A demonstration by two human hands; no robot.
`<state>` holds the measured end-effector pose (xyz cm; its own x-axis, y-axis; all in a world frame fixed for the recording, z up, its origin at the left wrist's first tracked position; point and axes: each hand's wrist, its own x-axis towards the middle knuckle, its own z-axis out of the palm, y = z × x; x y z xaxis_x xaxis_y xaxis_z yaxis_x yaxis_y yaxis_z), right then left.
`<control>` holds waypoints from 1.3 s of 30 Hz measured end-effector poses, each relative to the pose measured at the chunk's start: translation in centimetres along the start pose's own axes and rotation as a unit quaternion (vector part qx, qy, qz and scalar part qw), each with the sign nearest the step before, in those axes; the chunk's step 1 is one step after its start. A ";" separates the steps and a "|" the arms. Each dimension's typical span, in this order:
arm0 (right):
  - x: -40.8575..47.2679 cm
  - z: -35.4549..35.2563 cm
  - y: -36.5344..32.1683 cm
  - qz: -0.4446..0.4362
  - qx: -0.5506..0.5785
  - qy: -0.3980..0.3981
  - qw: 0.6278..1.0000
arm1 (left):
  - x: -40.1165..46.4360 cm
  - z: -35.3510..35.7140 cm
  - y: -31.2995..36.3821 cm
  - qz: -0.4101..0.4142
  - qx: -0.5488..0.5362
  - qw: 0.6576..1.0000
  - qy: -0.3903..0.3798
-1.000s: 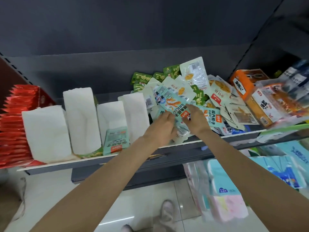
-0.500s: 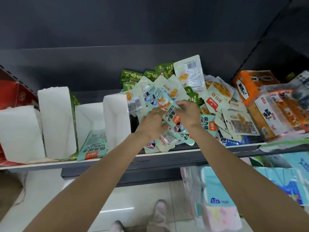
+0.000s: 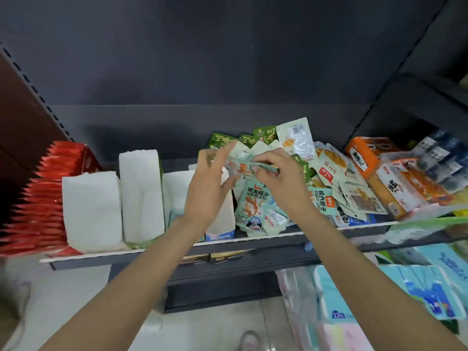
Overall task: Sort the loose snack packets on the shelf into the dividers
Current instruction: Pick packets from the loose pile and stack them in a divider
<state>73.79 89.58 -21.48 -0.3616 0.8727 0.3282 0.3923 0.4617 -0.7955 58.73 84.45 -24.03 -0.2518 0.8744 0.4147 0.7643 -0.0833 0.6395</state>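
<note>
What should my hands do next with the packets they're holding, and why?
Probably carry them left to a white divider. Both the left hand and right hand already grip a bunch of mint-green packets raised above the loose pile.

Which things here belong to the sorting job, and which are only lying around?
For the job:
- mint-green packets, held by left hand and right hand
- loose packet pile
- white dividers
- shelf

Only lying around:
- red packets at the far left
- orange boxes on the right
- tissue packs below
</note>
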 end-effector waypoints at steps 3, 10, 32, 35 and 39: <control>-1.2 3.2 -2.6 -0.031 -0.006 -0.039 0.999 | -1.4 -3.4 -3.0 -0.018 0.006 1.000 -0.003; -3.4 9.0 -4.3 0.029 -0.100 -0.062 0.993 | -4.8 -7.6 -9.0 -0.148 -0.094 0.983 -0.058; -6.5 13.2 -0.8 0.079 -0.239 -0.338 0.907 | -8.4 -7.9 -11.4 0.106 0.319 0.882 -0.330; -6.0 12.2 -0.8 0.094 -0.182 -0.302 0.931 | -7.9 -7.5 -10.7 0.074 0.289 0.900 -0.319; -5.5 9.6 0.2 0.127 -0.085 -0.139 0.978 | -6.7 -6.3 -8.0 0.027 0.149 0.947 -0.283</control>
<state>67.69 83.29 -28.33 -0.4407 0.8968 -0.0390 0.6261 0.2759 -0.7293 50.51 76.20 -27.86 0.0864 0.9959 -0.0254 0.9221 -0.0703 0.3805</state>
